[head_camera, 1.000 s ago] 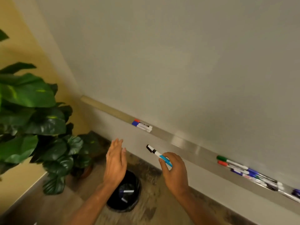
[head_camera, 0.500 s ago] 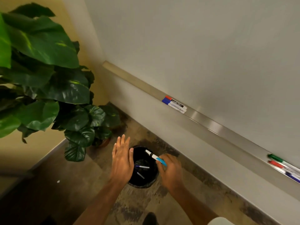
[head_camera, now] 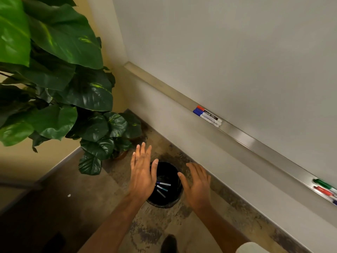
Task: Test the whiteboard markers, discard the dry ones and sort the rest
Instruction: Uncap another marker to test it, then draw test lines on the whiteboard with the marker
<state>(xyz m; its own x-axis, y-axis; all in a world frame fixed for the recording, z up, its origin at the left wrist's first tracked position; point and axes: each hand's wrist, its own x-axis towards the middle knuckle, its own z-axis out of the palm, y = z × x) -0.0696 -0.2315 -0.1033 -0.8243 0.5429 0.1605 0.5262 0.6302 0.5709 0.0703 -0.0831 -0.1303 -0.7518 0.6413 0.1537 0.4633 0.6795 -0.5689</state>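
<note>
The fingers (head_camera: 144,151) of the left hand (head_camera: 143,178) are straight and released, holding nothing; the fingers (head_camera: 193,169) of the right hand (head_camera: 198,187) are spread and likewise released. Between the two hands and beneath them stands a round black waste bin (head_camera: 165,204) on the floor (head_camera: 102,203). The left palm covers the bin's left rim. Three discarded markers (head_camera: 163,184) lie at the bottom of the bin, just below and between the thumbs.

Beyond the right fingers the wall rises to the metal marker tray (head_camera: 255,143), which runs diagonally up and away. On it, well beyond the fingertips, lie a red-capped and a blue-capped marker (head_camera: 207,116) side by side. Far to the right of the right hand, at the frame's edge, a green marker (head_camera: 323,183) and a red marker (head_camera: 324,191) rest on the same tray. The whiteboard (head_camera: 237,52) fills the space above it.

Left of the left fingers a large-leaved potted plant (head_camera: 60,84) crowds the corner, its lowest leaves near the fingertips. Open floor lies behind the left wrist, and a dark shoe (head_camera: 168,243) shows below the bin.
</note>
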